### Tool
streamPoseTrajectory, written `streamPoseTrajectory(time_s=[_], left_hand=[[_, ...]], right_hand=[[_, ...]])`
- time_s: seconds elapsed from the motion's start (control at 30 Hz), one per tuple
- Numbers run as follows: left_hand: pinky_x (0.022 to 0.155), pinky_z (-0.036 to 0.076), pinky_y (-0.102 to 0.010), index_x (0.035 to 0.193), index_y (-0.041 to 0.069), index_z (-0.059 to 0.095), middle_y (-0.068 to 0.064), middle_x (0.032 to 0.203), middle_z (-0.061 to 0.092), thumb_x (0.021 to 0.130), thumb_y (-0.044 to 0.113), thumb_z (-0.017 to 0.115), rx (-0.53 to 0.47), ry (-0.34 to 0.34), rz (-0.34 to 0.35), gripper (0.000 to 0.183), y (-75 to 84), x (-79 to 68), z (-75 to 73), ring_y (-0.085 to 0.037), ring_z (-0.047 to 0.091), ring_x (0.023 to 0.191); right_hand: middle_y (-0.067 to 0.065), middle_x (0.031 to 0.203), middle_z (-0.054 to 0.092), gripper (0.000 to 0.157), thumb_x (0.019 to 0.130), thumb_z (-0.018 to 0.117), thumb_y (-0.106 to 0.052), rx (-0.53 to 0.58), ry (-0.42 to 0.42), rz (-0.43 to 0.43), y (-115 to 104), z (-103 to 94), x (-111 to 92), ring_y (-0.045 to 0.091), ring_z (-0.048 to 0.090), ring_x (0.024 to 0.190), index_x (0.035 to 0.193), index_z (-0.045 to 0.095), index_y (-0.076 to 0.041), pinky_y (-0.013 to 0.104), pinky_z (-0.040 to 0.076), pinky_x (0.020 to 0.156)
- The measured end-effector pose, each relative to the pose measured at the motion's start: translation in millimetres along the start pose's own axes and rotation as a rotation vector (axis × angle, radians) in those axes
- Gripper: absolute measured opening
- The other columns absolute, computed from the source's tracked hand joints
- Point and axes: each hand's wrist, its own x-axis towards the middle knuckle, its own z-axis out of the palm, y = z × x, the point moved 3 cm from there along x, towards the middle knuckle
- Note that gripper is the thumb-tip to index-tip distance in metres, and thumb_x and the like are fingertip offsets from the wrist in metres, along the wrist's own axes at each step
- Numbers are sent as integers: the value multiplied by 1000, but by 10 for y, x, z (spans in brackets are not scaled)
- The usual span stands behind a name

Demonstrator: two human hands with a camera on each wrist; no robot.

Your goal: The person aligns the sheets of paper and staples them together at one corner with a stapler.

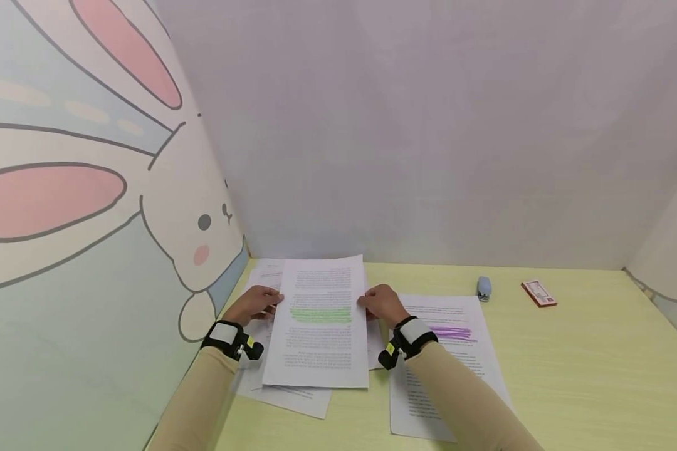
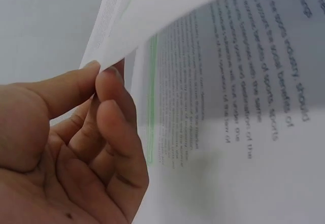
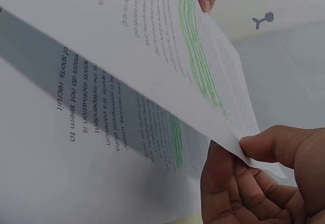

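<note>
A printed sheet of paper (image 1: 321,351) with a green highlighted band is held up between both hands in the head view. My left hand (image 1: 255,303) pinches its left edge between thumb and fingers. On the opposite edge, my right hand (image 1: 385,303) pinches the sheet the same way. The right wrist view shows this raised sheet (image 3: 152,66) tilted above another printed page (image 3: 117,178), which also bears green highlighting. Below it lie several loose papers (image 1: 299,398), partly hidden by the raised sheet.
Under my right forearm lies a printed page (image 1: 429,413) with purple highlighting. A blue stapler (image 1: 484,288) and a small red-and-white box (image 1: 538,293) sit farther right on the yellow table (image 1: 587,376). A wall with a rabbit drawing (image 1: 192,188) stands close on the left.
</note>
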Motion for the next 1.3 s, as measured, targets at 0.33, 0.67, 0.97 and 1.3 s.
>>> streamPoseTrajectory(time_s=[0.33, 0.67, 0.97, 1.3], left_hand=[[66, 52, -26, 121, -5, 63, -10, 96, 67, 104, 19, 60, -44, 32, 69, 29, 198, -14, -20, -17, 62, 78], [64, 55, -26, 119, -4, 65, -13, 97, 70, 103, 22, 62, -111, 45, 171, 30, 515, 12, 119, -18, 66, 75], [66, 59, -27, 128, -5, 61, -18, 104, 70, 103, 20, 63, -210, -25, 227, 35, 901, -89, 325, -18, 69, 71], [64, 59, -27, 128, -4, 61, -17, 106, 68, 102, 21, 65, -238, -94, 258, 36, 1199, -116, 565, -18, 69, 71]], right_hand=[[15, 91, 71, 14, 95, 64, -6, 55, 14, -32, -159, -159, 10, 18, 67, 70, 93, 71, 6, 33, 60, 65], [16, 93, 72, 19, 98, 63, -9, 80, 31, -80, -256, -565, -44, 17, 68, 71, 102, 70, 8, 32, 59, 66], [20, 100, 72, 26, 102, 61, -13, 72, 46, -152, -346, -1049, -256, 18, 69, 72, 111, 69, 10, 29, 58, 65], [23, 108, 70, 32, 102, 60, -15, 37, 91, -160, -389, -1470, -529, 19, 70, 76, 119, 65, 12, 29, 58, 69]])
